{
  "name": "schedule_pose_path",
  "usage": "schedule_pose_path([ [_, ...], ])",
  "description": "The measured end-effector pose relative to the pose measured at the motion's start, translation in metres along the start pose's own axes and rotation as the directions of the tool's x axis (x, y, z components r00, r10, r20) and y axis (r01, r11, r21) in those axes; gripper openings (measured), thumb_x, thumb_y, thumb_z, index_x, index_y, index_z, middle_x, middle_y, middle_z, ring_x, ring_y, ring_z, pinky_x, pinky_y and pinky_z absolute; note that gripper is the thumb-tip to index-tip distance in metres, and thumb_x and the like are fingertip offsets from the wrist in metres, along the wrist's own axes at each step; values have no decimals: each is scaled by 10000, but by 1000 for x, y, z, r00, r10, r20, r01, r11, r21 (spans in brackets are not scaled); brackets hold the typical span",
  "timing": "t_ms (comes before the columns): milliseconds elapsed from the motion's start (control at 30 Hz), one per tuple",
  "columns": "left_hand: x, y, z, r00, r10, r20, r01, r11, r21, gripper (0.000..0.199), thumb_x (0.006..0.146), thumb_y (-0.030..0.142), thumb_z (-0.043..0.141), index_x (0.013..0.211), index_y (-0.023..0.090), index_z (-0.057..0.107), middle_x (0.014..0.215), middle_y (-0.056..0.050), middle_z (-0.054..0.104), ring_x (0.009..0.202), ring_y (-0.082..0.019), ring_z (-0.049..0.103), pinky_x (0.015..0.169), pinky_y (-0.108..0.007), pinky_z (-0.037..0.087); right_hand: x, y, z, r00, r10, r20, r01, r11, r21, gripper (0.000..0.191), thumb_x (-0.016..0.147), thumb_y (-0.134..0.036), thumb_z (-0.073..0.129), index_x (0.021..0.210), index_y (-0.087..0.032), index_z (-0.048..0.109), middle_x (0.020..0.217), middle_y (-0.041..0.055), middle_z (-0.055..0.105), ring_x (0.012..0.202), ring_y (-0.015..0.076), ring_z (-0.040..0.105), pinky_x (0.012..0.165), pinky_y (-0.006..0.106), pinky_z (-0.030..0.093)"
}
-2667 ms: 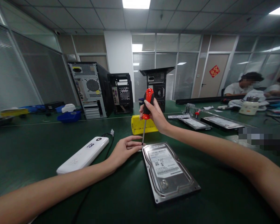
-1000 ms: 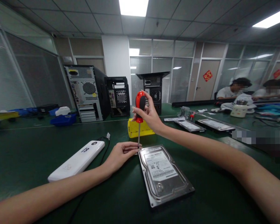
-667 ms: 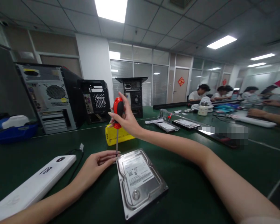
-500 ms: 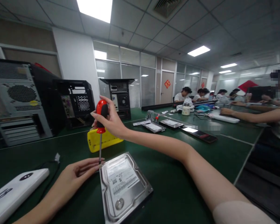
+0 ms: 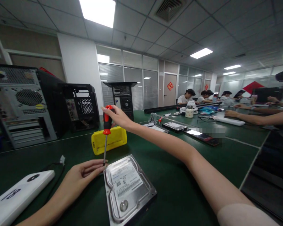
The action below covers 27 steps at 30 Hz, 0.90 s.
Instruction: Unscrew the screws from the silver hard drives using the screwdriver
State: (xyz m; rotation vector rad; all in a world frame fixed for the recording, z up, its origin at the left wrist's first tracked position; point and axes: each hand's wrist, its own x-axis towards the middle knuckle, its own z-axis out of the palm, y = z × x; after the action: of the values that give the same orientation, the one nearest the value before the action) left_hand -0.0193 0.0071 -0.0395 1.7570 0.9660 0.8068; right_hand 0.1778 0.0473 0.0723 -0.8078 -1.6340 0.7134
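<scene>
My right hand grips the upper handle of a red and black screwdriver, whose shaft points down, nearly upright. The screwdriver's tip meets the fingertips of my left hand beside the near-left corner of the label end of a silver hard drive. Thumb and fingers of my left hand are pinched together around the tip; whatever is between them is hidden. The hard drive lies label side up on the green table. Behind the screwdriver stands a yellow tray, tilted on its side.
A white power bank-like block marked 18 and a cable lie at left. Computer cases stand behind. More hard drives, a phone and a small jar lie or stand to the right. Several people sit farther along.
My right hand's fingers have shifted and the handle now leans a little more to the right. My left hand stays at the tip. The whole view has shifted slightly.
</scene>
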Motion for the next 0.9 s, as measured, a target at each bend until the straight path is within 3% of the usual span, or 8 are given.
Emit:
schedule_pose_path([
  [133, -1, 0, -1, 1000, 1, 6, -1, 1000, 8, 468, 629, 459, 751, 1001, 185, 677, 1036, -60, 704, 1016, -258, 639, 939, -331, 496, 5, -1, -5, 999, 31, 43, -34, 997, 70, 416, 767, -591, 565, 875, -204, 458, 633, -15, 576, 573, 144, 595, 457, 236, 505],
  [267, -3, 1, 0, 1000, 28, 6, -28, 999, 19, 426, 668, 424, 733, 1008, 173, 672, 1047, -67, 700, 1020, -252, 638, 944, -324, 493, 2, -7, -2, 990, 70, 124, -96, 973, 210, 247, 894, -440, 465, 870, -194, 466, 631, -8, 607, 558, 126, 607, 532, 241, 520],
  [400, -6, 4, 3, 999, 38, 16, -38, 999, -18, 375, 708, 363, 710, 1012, 148, 659, 1032, -76, 704, 997, -236, 650, 916, -298, 511, -5, -15, 1, 981, 80, 177, -144, 911, 386, 133, 914, -308, 435, 918, -184, 480, 688, 4, 613, 589, 134, 611, 613, 299, 537],
  [500, -7, 5, 5, 999, 39, 20, -38, 998, -44, 343, 730, 329, 691, 1012, 137, 653, 1035, -78, 703, 998, -226, 650, 905, -285, 514, -4, -24, -6, 989, 53, 135, -115, 855, 506, 109, 906, -296, 454, 912, -189, 476, 686, -15, 572, 583, 114, 575, 652, 301, 524],
  [700, -9, 6, 4, 996, 76, 46, -75, 997, -12, 320, 767, 334, 658, 1027, 148, 651, 1033, -72, 705, 996, -218, 650, 905, -290, 507, 6, -40, -29, 989, -72, -126, 138, 735, 664, 152, 925, -334, 443, 868, -199, 481, 658, -29, 522, 566, 78, 505, 595, 227, 449],
  [900, -9, 5, 2, 996, 72, 56, -71, 997, -4, 334, 779, 347, 647, 1049, 149, 642, 1054, -73, 697, 1010, -218, 644, 905, -290, 503, 3, -31, -18, 995, -67, -73, 98, 767, 634, 142, 918, -326, 452, 866, -201, 493, 656, -26, 507, 557, 85, 488, 552, 237, 404],
])
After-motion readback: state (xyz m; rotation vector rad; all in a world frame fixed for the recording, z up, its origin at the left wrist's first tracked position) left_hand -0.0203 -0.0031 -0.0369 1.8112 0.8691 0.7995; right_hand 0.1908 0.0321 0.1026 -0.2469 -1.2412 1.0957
